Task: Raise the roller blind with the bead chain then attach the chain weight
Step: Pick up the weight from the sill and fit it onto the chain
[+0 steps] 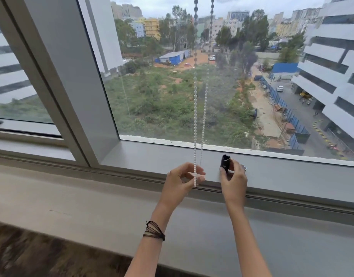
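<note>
A white bead chain (195, 116) hangs in two strands down the middle of the window, reaching the sill. My left hand (180, 181) pinches the bottom loop of the chain between thumb and fingers, just above the sill's front edge. My right hand (233, 181) holds a small black cylindrical chain weight (225, 162) upright, its open top facing up, a short way to the right of the chain. The roller blind itself is out of view above the frame.
A grey window sill (292, 172) runs across below the glass, with a lower wide ledge (92, 196) in front. A thick grey window frame post (72, 86) slants at the left. Behind my right hand a small pale object (243, 167) peeks out on the sill.
</note>
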Demonstrator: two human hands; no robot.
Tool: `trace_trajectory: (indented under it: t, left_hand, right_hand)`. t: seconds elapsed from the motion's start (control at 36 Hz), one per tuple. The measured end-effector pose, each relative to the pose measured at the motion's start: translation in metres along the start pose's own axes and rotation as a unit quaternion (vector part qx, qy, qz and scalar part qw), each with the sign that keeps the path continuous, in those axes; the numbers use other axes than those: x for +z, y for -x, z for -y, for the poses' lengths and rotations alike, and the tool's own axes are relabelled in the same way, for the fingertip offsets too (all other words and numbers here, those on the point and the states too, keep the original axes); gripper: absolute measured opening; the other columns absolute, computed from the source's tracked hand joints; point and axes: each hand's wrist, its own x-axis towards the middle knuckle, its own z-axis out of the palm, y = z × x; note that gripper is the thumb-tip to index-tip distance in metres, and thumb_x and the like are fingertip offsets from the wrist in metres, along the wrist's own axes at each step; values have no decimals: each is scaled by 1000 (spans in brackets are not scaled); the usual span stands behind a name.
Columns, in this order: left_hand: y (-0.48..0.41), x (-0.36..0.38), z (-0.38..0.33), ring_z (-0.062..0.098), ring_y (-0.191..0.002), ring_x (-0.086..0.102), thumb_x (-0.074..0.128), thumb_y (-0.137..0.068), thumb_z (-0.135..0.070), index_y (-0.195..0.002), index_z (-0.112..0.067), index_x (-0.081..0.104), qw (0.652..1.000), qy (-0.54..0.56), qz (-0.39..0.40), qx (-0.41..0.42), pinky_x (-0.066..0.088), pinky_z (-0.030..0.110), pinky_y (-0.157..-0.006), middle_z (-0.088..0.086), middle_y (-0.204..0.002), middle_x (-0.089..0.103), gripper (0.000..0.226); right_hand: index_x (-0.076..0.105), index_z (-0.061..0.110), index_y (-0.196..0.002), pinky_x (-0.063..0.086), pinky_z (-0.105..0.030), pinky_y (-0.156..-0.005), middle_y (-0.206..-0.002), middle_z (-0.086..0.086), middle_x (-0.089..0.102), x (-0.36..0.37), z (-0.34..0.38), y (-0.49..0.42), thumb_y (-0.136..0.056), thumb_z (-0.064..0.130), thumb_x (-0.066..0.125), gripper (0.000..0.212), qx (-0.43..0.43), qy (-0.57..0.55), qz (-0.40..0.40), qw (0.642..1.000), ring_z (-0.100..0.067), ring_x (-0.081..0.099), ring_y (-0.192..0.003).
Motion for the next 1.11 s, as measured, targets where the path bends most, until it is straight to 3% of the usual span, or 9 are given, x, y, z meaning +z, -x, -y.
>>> trace_trajectory:
  t: [0.11, 0.19, 0.31, 0.56, 0.97, 1.11]
  left_hand:
    - [1, -3, -3, 3, -72, 58, 74, -78, -17, -98, -28, 67, 998, -47, 30, -3, 45, 15, -53, -10, -93, 72, 24]
    - [-1, -4, -2, 1, -81, 57, 71, -81, -14, -108, -22, 65, 994, -97, 41, 5, 46, 18, -62, -8, -103, 70, 29]
    - [-5, -6, -1, -1, -86, 56, 70, -82, -18, -113, -23, 62, 983, -178, 28, 31, 37, 10, -61, -12, -105, 68, 33]
    - [-13, -18, 4, 3, -90, 56, 71, -80, -26, -112, -35, 58, 968, -246, 10, 44, 33, 7, -64, -35, -92, 59, 35]
    - [-11, -44, 12, 5, -93, 58, 71, -80, -23, -115, -29, 58, 967, -250, 15, 56, 35, 13, -68, -29, -96, 59, 39]
    - [-6, -48, 10, 3, -93, 58, 71, -80, -26, -111, -40, 53, 968, -243, 19, 56, 34, 7, -67, -35, -95, 56, 38]
  right_hand:
    - [57, 4, -114, 48, -41, -90, -108, -13, 63, -1, 2, 1, -85, 7, 62, 29, -5, -1, 24, 1000, -30, 60, -98]
    - [57, 4, -114, 49, -44, -91, -107, -13, 63, -3, 2, 2, -85, 7, 63, 30, -10, -6, 44, 999, -30, 60, -99]
    - [56, 5, -118, 48, -47, -92, -109, -13, 62, -6, 5, 4, -85, 6, 63, 33, -23, 1, 86, 996, -31, 62, -98]
    - [59, 12, -114, 46, -40, -87, -106, -7, 63, -4, 22, 20, -84, 2, 61, 32, -101, 42, 148, 983, -27, 55, -100]
    - [53, 16, -124, 41, -29, -87, -111, -1, 58, 15, 39, 48, -87, 3, 55, 40, -123, 70, 225, 964, -20, 51, -101]
    - [55, 14, -121, 39, -25, -82, -108, 0, 58, 18, 46, 52, -88, 3, 55, 35, -121, 62, 227, 964, -20, 50, -98]
